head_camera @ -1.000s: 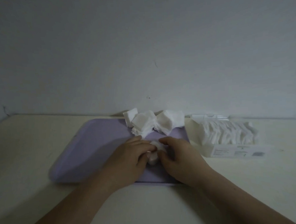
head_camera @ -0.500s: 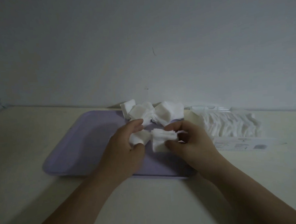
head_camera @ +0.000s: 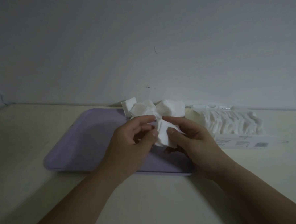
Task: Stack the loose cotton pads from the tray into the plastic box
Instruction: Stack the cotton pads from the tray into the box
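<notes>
Cream tabletop (head_camera: 26, 152), dim light. Lilac tray (head_camera: 87, 140) near the front edge, both hands raised over its right half. Right hand (head_camera: 191, 140) pinches a small bunch of cotton pads (head_camera: 163, 135) between thumb and fingers. Left hand (head_camera: 130, 143) has curled fingers, thumb and index tips on the bunch's left edge. Loose pad pile (head_camera: 171, 109) on the tray's far right corner. Plastic box (head_camera: 239, 141) just right of the tray holds a row of upright pads (head_camera: 230, 123), with the clear lid (head_camera: 212, 106) open behind. Plain grey wall (head_camera: 140, 43) beyond the tray.
</notes>
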`<state>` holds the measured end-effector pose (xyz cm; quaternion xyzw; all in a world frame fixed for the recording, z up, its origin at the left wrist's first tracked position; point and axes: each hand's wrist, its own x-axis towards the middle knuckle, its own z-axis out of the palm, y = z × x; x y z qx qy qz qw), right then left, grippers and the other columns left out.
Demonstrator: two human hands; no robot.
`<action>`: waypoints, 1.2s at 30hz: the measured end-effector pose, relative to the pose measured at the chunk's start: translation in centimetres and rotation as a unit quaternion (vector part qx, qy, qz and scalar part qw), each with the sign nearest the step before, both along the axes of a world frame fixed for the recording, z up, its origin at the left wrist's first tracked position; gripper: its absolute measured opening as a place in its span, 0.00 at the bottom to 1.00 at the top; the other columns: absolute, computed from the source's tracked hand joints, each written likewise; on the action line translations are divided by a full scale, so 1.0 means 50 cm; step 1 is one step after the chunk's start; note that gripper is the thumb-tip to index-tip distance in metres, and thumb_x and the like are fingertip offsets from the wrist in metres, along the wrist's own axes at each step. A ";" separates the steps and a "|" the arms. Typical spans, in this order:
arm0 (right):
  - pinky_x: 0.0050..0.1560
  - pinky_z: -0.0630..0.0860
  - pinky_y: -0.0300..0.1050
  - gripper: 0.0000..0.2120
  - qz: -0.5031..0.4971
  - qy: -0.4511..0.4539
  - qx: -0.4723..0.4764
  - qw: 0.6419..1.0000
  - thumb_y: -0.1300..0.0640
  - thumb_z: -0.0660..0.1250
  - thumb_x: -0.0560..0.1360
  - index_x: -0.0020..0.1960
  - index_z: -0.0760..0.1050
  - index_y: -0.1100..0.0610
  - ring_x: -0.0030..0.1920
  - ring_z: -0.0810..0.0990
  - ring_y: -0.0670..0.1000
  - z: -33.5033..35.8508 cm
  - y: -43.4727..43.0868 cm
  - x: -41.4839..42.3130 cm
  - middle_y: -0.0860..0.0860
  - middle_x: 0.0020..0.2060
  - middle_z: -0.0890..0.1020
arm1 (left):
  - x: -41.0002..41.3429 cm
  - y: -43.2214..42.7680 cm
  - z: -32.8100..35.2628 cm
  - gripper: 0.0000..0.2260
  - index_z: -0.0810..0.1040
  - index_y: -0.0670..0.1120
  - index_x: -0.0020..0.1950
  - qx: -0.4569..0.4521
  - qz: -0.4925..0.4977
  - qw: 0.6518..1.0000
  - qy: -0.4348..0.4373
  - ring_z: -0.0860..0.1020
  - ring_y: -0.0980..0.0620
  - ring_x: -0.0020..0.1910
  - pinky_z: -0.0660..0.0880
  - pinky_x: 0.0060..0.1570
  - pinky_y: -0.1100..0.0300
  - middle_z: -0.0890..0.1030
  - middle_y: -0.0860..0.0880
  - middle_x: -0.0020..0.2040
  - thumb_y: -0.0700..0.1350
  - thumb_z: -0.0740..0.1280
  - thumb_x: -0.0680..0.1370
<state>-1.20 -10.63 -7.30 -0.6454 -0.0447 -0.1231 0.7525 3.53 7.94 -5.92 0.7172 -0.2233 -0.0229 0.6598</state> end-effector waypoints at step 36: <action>0.36 0.72 0.31 0.04 -0.271 0.025 -0.287 0.918 0.54 0.73 0.76 0.49 0.80 0.49 0.37 0.80 0.42 -0.014 0.004 -0.003 0.47 0.36 0.83 | 0.072 0.033 -0.025 0.26 0.80 0.49 0.47 0.333 0.144 0.925 -0.115 0.80 0.49 0.45 0.78 0.49 0.49 0.80 0.51 0.46 0.70 0.59 0.72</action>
